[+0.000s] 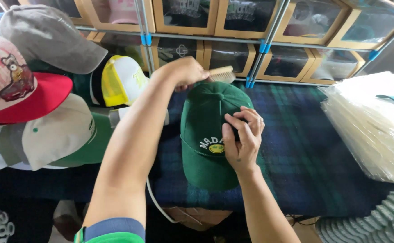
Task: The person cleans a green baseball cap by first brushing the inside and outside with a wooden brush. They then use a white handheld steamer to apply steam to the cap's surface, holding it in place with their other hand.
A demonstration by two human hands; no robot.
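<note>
A cap shop's stockroom: windowed cardboard boxes (233, 15) on shelving, piled caps (39, 112), stacked plastic bags (372, 121).

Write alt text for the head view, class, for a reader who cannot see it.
A person's left hand holds a wooden brush against a green cap while the right hand steadies its front. The cap sits on a dark plaid cloth, other caps stacked alongside.
</note>
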